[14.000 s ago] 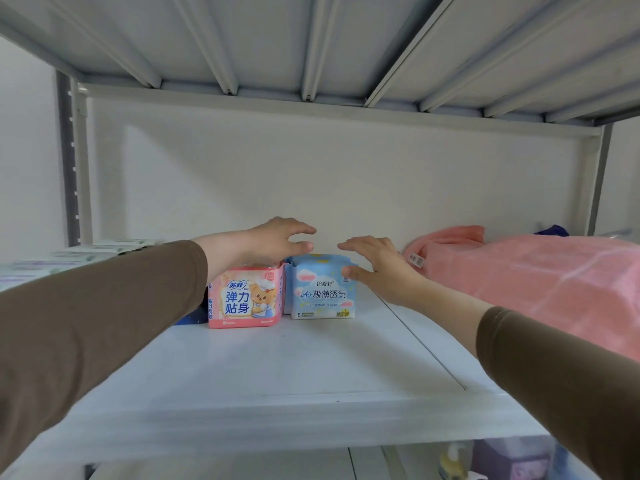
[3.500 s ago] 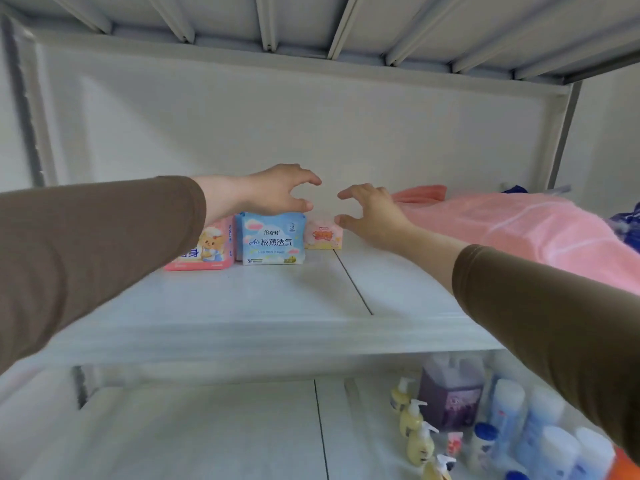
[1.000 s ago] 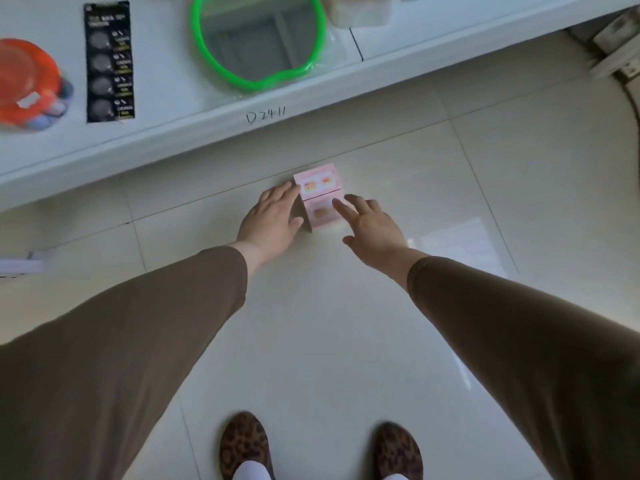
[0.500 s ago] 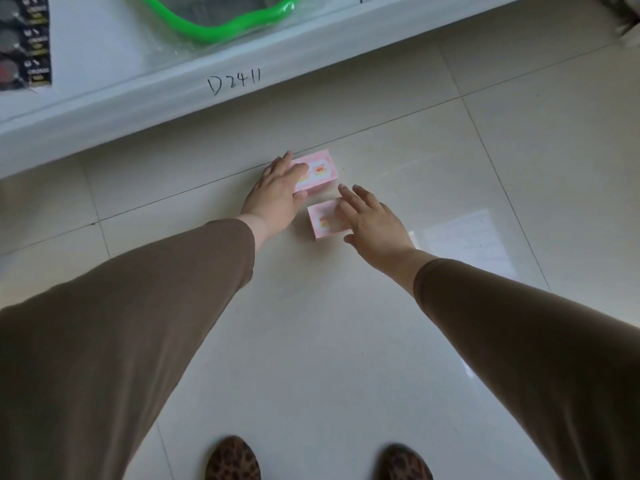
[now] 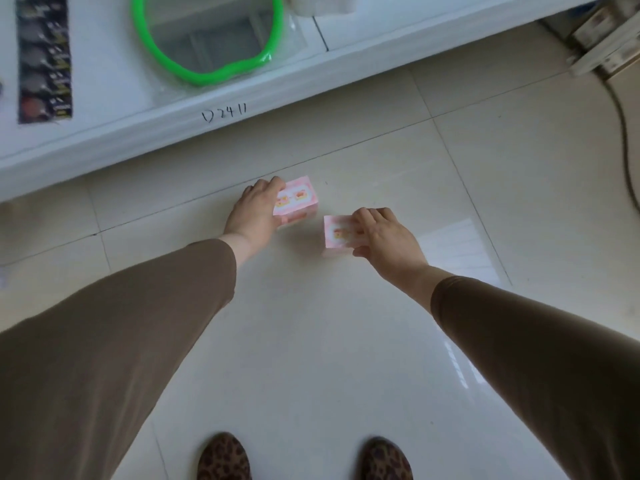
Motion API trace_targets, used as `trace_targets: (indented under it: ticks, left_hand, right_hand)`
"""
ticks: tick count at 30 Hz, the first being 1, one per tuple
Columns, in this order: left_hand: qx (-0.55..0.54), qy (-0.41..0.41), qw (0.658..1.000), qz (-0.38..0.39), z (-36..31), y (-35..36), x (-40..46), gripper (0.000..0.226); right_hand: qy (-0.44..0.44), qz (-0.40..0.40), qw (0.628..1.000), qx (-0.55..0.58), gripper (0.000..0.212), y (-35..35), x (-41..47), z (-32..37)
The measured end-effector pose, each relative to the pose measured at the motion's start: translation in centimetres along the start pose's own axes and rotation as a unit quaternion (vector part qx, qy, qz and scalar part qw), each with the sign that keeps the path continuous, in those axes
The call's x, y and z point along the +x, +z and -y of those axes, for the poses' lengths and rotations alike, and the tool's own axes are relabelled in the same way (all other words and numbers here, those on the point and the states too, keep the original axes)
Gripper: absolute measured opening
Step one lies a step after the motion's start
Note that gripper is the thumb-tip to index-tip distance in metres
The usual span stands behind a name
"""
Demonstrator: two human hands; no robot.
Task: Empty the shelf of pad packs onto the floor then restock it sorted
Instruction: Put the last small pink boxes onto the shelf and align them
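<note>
Two small pink pad packs are down at the pale tiled floor (image 5: 311, 341). My left hand (image 5: 254, 211) grips the left pink pad pack (image 5: 298, 199) from its left side, fingers over its top edge. My right hand (image 5: 384, 237) grips the right pink pad pack (image 5: 337, 233) from its right side, thumb below and fingers on top. The two packs sit a short gap apart. Whether they rest on the tiles or hover just above them I cannot tell.
The white bottom shelf (image 5: 242, 84) runs across the top, marked "D2411", holding a green-rimmed mirror (image 5: 207, 39) and a black card of batteries (image 5: 43, 57). A dark cable (image 5: 623, 126) and boxes lie at the top right. My leopard-print shoes (image 5: 225, 459) stand below.
The view dropped from the upper shelf to the floor. In the last half second my hands have drawn the two pink packs apart, the right one moving right.
</note>
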State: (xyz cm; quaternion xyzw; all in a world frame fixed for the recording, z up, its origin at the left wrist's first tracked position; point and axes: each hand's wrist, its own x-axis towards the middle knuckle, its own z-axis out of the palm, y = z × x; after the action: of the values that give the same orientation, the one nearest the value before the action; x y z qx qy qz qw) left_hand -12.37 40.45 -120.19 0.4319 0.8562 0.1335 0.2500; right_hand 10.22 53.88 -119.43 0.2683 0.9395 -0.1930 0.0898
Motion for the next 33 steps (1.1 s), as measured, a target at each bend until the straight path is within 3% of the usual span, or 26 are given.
trace_targets:
  ticks: [5,11,24,33]
  left_hand:
    - [-0.013,-0.015,1.000,0.009,-3.9,-7.7,-5.7,0.057]
    - [-0.008,0.024,1.000,-0.005,-12.8,-22.0,-12.3,0.060]
    - [0.027,0.122,0.983,-0.131,-34.7,-59.2,-25.8,0.065]
    - [0.058,0.201,0.958,-0.195,-43.0,-77.4,-34.7,0.060]
  right_hand:
    - [0.001,0.000,1.000,0.012,0.059,-9.7,-3.6,2.4]
    - [-0.033,-0.027,0.999,0.009,0.066,-27.1,-7.7,6.1]
    - [-0.075,-0.103,0.991,-0.044,0.065,-70.4,-19.2,14.2]
    - [-0.121,-0.165,0.976,-0.073,0.063,-91.2,-27.0,21.8]
